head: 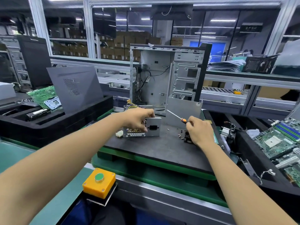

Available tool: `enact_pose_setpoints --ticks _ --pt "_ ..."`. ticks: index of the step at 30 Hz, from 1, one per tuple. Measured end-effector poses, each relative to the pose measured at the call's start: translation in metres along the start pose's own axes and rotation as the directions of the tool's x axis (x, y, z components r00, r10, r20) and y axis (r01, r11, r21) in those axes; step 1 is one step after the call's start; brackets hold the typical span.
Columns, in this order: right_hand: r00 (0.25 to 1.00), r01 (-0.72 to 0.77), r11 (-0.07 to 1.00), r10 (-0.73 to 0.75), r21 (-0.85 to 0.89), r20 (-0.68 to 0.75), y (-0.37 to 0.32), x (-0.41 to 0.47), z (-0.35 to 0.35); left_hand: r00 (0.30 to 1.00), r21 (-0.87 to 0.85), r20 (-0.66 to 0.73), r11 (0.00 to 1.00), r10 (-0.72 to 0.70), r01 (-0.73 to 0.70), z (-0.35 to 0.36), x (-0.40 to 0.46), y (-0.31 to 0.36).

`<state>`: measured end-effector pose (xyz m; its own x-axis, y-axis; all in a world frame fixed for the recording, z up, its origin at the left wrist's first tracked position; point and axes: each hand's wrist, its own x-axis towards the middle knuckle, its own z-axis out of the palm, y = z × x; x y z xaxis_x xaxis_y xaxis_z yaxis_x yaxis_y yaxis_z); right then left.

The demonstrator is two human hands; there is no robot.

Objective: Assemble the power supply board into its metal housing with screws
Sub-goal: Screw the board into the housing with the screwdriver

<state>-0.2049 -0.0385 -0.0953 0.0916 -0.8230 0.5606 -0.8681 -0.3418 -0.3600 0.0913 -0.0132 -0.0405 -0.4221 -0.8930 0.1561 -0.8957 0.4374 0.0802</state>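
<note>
Both hands busy: left hand [138,118] gripping housing [142,127] by its top edge, right hand [200,129] clutching screwdriver [177,116], loose screws [179,135] scattered just left of it.

The left hand [138,118] covers the upper left corner of the power supply housing [142,127]; the board inside shows only through the perforated wall below the grip. The right hand [198,131] conceals most of the screwdriver [177,116] handle, so only the orange collar and shaft emerge above the grip. A dark part [186,138] beneath the right palm is largely hidden and cannot be identified. Loose screws [179,135] left of that grip are too small to type. The motherboard [280,140] to the right is cut by the frame edge
</note>
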Motion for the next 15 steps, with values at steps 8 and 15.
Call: enact_pose_setpoints --ticks 8,15 --pt "0.88 0.236 0.946 -0.112 -0.221 0.462 0.021 0.023 -0.019 0.988 0.052 0.007 0.986 0.156 -0.156 -0.002 -0.012 0.017" --pt "0.793 0.308 0.891 -0.047 -0.334 0.608 0.016 0.037 -0.024 0.979 -0.07 0.1 0.983 0.176 -0.169 0.0 -0.006 0.031"
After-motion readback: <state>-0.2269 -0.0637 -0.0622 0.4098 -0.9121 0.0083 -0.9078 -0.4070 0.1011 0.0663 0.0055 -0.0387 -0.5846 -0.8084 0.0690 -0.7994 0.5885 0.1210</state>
